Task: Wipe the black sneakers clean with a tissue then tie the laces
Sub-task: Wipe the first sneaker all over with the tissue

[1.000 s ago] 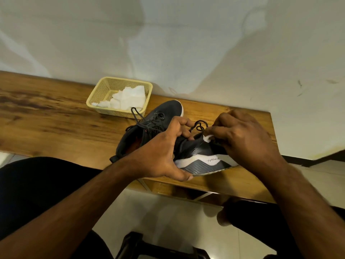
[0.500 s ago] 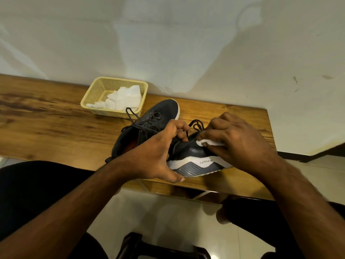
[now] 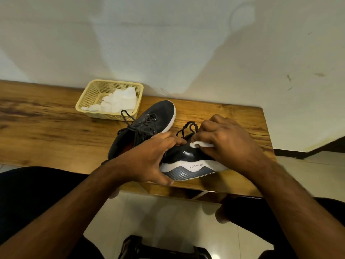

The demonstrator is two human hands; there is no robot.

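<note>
Two black sneakers lie on the wooden table (image 3: 46, 128). The near sneaker (image 3: 186, 156) is tipped on its side at the table's front edge, its white and grey sole facing me. My left hand (image 3: 149, 159) grips its heel end. My right hand (image 3: 227, 143) presses a white tissue (image 3: 197, 144) against its glossy black upper, near its loose laces (image 3: 188, 128). The far sneaker (image 3: 158, 116) stands upright behind, toe pointing to the wall, its laces untied.
A yellow plastic basket (image 3: 89, 98) with white tissues (image 3: 119, 100) sits at the back by the wall, left of the sneakers. The table ends just right of my right hand. A dark stool (image 3: 160, 247) and tiled floor lie below.
My right hand has slid the tissue a little along the near sneaker's upper. The view has shifted slightly. My left hand keeps its grip.
</note>
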